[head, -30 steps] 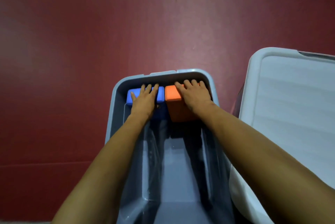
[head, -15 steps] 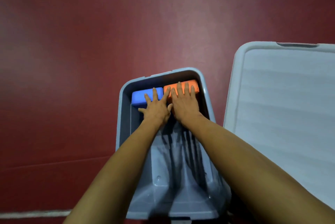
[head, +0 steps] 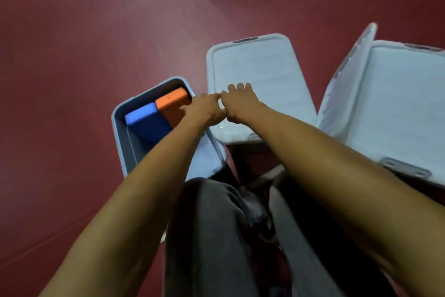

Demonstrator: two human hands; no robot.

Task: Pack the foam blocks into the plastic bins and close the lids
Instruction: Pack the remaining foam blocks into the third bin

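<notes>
**Hands meeting at the lid**

Blue block (head: 142, 115) and orange block (head: 171, 103) are sitting side by side in the open bin (head: 115, 123), left of centre. Right hand (head: 240, 104) is curling over the left rim of the lid (head: 265, 75) — mid-frame. Left hand (head: 204, 109) is touching beside it — grip blurred, can't tell.

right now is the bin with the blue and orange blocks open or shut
Open. No lid covers the bin; the blue foam block and orange foam block show inside, and a lid lies beside it.
</notes>
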